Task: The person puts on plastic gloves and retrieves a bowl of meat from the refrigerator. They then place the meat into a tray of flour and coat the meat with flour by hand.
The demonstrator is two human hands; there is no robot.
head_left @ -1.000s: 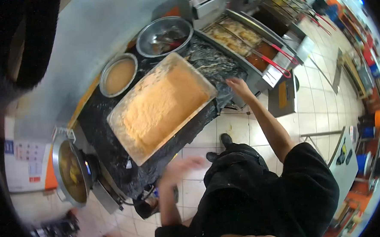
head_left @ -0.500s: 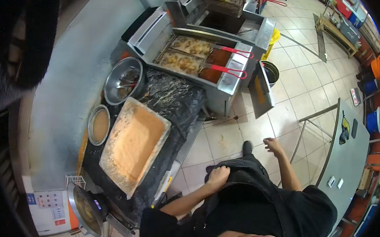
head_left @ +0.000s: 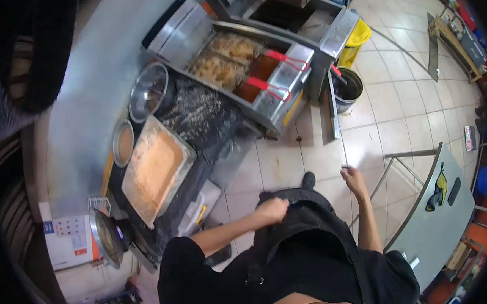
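Note:
My left hand (head_left: 274,210) is closed on the upper edge of the black apron (head_left: 298,197), pulling it out from my body. My right hand (head_left: 354,180) is held out over the tiled floor, fingers curled in; a tiny dark spot shows at the fingertips, too small to make out. To my left, a metal tray (head_left: 187,155) of orange-tan breading powder lies on a black-covered counter. Behind it stand a steel bowl (head_left: 136,97) with utensils and a smaller bowl of batter (head_left: 124,143). Two red-handled baskets (head_left: 217,69) of food sit in bubbling oil in the fryer (head_left: 269,113).
A second fryer (head_left: 331,45) stands beyond. An open fryer door (head_left: 331,109) juts out near a dark bucket (head_left: 350,91) and a yellow bucket (head_left: 358,36). At right, a grey table (head_left: 424,236) holds a yellow-black item (head_left: 438,191) and a dark phone-like object (head_left: 454,191).
The view has shifted, with the fryer and counter now further left. My left hand still grips the apron, now held out more openly. My right hand's fingers have curled in.

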